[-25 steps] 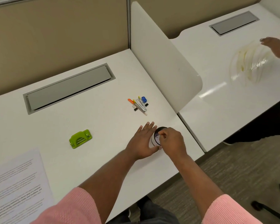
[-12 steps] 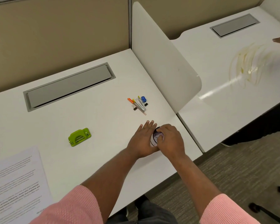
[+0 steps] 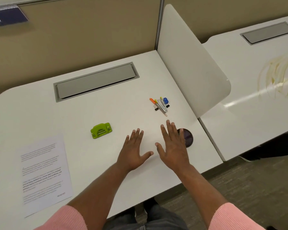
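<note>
**Both hands released; cup stands free at worktop's right edge**

Left hand (image 3: 133, 151) and right hand (image 3: 173, 146) lie flat above the worktop (image 3: 73, 117), fingers straight and spread, holding nothing. The cup (image 3: 188, 138) stands upright just beside the right hand's outer edge, partly hidden by it and near the worktop's right edge. Contact between hand and cup cannot be confirmed.

Only the cup's dark round top shows, and whether that is a lid or the inside cannot be told. In my judgement it is light, stiff-walled and easily tipped. It should be taken round the side wall, thumb opposite fingers, and kept clear of the edge.

A printed sheet (image 3: 43, 173) lies to the left and a green punch (image 3: 101, 130) beyond it. Pens and clips (image 3: 160, 105) lie past the hands, with the cable hatch (image 3: 96, 82) farthest.
</note>
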A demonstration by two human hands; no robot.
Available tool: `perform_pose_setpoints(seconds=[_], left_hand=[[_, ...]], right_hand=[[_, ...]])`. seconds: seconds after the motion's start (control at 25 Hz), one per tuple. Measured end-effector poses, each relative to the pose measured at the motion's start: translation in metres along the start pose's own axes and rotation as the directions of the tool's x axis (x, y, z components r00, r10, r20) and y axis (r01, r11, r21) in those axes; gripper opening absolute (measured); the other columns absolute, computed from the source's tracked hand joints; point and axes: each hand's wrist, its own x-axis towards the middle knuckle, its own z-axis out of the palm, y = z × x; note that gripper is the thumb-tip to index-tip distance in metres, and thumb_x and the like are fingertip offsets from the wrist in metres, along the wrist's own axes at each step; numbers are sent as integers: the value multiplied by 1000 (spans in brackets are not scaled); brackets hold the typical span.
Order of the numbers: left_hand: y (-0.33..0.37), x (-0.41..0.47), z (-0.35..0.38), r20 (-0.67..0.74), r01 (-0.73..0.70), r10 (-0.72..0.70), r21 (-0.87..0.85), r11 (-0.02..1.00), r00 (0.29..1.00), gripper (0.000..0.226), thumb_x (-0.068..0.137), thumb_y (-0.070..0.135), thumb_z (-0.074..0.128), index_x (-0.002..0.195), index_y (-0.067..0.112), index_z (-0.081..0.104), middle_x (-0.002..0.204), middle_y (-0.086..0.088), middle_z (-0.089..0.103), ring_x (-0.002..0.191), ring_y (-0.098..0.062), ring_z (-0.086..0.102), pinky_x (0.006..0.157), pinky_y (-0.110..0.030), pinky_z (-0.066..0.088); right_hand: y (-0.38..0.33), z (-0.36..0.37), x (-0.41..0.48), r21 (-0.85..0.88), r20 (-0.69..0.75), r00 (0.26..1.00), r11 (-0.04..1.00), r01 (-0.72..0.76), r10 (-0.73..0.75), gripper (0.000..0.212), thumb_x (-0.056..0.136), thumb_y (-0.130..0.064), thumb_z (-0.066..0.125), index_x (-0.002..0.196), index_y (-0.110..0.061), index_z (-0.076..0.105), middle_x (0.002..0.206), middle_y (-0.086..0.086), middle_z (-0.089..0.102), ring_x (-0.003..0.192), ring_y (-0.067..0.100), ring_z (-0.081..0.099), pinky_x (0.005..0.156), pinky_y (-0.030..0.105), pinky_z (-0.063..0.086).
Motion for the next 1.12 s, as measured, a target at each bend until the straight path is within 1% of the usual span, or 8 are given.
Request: perform_pose_setpoints(seconds=[0.16,0.48,0.6,0.68,0.76,0.84,0.92,1.12], left_hand=[[-40,-41,-5,-35,106,-106,-1,994,994,98,87,83,33,160,29,-4,167,10,-10,151,-3,-19,125,-36,-3],[-104,-100,-1,-42,316,-314,46,948,949,92,92,77,27,160,24,-7,167,3,-14,154,-15,-15,126,-42,-3],[-116,-106,6,-38,363,-361,62,930,932,85,97,68,28,160,20,-4,167,-1,-12,155,-19,-13,126,-45,0],[-122,-107,11,-21,361,-361,58,931,932,81,99,61,30,160,18,-3,168,-3,-10,155,-20,-12,126,-47,1],[-124,-107,14,-11,357,-357,49,933,934,78,101,56,32,160,17,-2,168,-4,-10,155,-20,-12,126,-47,0],[-126,-108,14,-15,353,-353,43,935,936,76,102,53,32,160,17,-1,168,-4,-10,154,-20,-13,126,-46,-3],[-127,-108,13,-14,345,-345,45,938,939,76,102,52,31,160,17,-2,167,-3,-12,154,-19,-15,126,-44,-5],[-133,-109,8,2,331,-331,34,943,943,75,102,51,32,160,19,-2,168,0,-10,153,-14,-16,126,-42,-5]], right_hand=[[-36,26,-6,64,65,990,990,124,-128,75,100,-45,45,160,-21,8,169,2,-3,155,20,-3,124,54,10],[-81,86,-26,68,262,941,977,204,-215,71,100,-47,41,160,-21,13,169,2,0,155,18,-4,125,50,4],[-88,101,-29,69,272,943,981,182,-194,61,100,-44,46,155,-21,31,165,4,22,154,21,14,125,48,11],[-96,110,-30,82,224,955,980,182,-196,48,98,-40,54,141,-19,54,144,5,53,138,25,44,118,43,28],[-105,117,-27,112,154,967,976,189,-205,33,95,-35,63,122,-18,69,116,2,66,111,23,60,99,38,41],[-116,120,-21,127,116,972,974,187,-202,20,90,-29,69,106,-19,75,97,-2,67,93,21,62,85,36,44],[-124,120,-14,114,112,975,978,177,-190,9,89,-24,70,92,-21,78,86,-4,67,84,21,62,80,35,43],[-137,120,-14,-34,155,969,980,198,-191,10,85,-15,66,76,-18,70,78,-1,64,76,23,59,75,37,42]])
